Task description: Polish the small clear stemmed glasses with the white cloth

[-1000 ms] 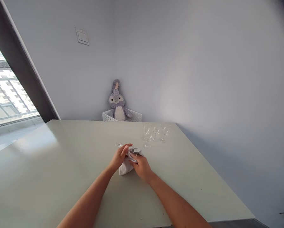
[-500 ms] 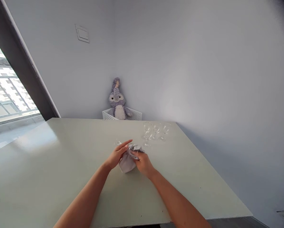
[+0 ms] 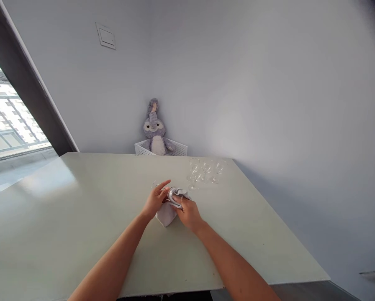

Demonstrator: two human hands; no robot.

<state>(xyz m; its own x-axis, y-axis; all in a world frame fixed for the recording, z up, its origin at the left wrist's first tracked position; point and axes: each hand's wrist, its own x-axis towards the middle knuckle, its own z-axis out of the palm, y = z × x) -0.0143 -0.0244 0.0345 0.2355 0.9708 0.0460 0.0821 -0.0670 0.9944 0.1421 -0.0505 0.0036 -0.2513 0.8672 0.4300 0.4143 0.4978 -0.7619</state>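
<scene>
Near edge: both forearms reach in over the pale table (image 3: 90,225); we see a few small dark specks on its surface.

Right hand (image 3: 188,212): fingers curled into a whitish cloth (image 3: 166,215), gripping it. The cloth lies just ahead of this hand and to its left, bunched around the fingertips, with one corner drooping between the two hands. We cannot tell whether that corner touches the tabletop.

Left hand (image 3: 152,202): just left of the bunched cloth, thumb bent toward it, one finger stretched out forward. We cannot tell what, if anything, its hidden fingers close on. A faint glass outline (image 3: 154,184) shows right beyond its knuckles (too thin and transparent for us to trace as one piece).

Farther off, ahead and to the right, we count four clear stemmed glasses (image 3: 206,166) standing upright in a close cluster, apart from both hands.

Past the far edge: a white perforated basket (image 3: 180,149) with a grey plush toy (image 3: 157,145) sitting in it. Wall behind, with a switch (image 3: 106,36) high on the left.
</scene>
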